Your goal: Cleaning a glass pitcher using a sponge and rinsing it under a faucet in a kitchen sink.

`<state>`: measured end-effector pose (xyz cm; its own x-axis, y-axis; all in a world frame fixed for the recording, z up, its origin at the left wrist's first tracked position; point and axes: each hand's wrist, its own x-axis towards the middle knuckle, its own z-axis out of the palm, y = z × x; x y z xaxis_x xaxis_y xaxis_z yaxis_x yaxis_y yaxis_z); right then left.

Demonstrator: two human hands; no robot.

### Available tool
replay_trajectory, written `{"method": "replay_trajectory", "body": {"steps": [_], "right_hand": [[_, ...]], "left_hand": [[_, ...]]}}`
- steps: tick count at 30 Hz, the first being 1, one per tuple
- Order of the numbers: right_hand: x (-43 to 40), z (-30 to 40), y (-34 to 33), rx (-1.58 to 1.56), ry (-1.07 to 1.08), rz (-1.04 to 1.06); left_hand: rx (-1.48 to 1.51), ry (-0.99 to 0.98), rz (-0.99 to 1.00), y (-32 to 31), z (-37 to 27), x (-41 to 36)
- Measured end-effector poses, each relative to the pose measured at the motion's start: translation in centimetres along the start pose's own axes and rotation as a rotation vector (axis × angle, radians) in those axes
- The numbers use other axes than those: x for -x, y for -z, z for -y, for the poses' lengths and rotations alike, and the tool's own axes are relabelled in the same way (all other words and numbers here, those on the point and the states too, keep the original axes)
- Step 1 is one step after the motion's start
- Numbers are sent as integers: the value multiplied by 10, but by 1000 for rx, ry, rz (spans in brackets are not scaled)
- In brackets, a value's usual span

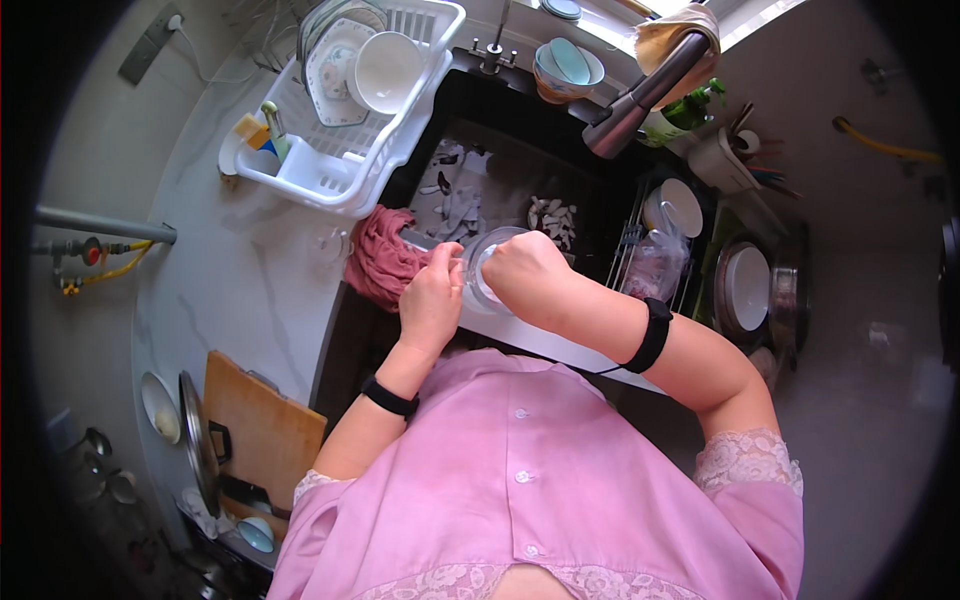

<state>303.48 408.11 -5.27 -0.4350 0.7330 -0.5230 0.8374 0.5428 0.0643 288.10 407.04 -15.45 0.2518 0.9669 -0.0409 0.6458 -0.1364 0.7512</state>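
Note:
A clear glass or plastic bowl (pixel 478 251) is at the front edge of the black sink (pixel 480 124), close to my body. My left hand (pixel 433 304) grips its left side with thumb and fingers at the rim. Over the bowl's opening is my right hand (pixel 531 271), curled like a fist, its fingertips hidden inside or behind the rim. Whether those fingers hold anything cannot be seen. Something whitish shows in the bowl. Beyond it in the sink lie white cut pieces (pixel 553 219), pale scraps (pixel 459 214) and dark peel-like bits (pixel 444 182).
A crumpled pink cloth (pixel 382 259) sits left of my left hand. White dish rack (pixel 367 180) with plates stands at back left. A wire rack (pixel 630 244) with a plastic bag (pixel 651 266) is at right. Bowls (pixel 568 67) and a dark faucet (pixel 637 101) line the back.

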Motion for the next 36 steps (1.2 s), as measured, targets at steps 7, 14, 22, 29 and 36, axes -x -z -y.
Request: {"method": "replay_trajectory", "body": {"steps": [7, 14, 22, 29, 36], "right_hand": [[-2, 4, -14, 49, -129, -76], [-6, 3, -8, -42, -14, -84], [9, -7, 3, -10, -27, 58], [19, -20, -30, -224, -25, -212], [55, -37, -49, -438, -275, -681]], "left_hand": [[-1, -6, 9, 1, 1, 1], [-31, 7, 14, 1, -2, 0], [145, -118, 254, 20, 20, -6], [819, 105, 619, 9, 26, -7], [293, -469, 318, 33, -37, -21]]}}
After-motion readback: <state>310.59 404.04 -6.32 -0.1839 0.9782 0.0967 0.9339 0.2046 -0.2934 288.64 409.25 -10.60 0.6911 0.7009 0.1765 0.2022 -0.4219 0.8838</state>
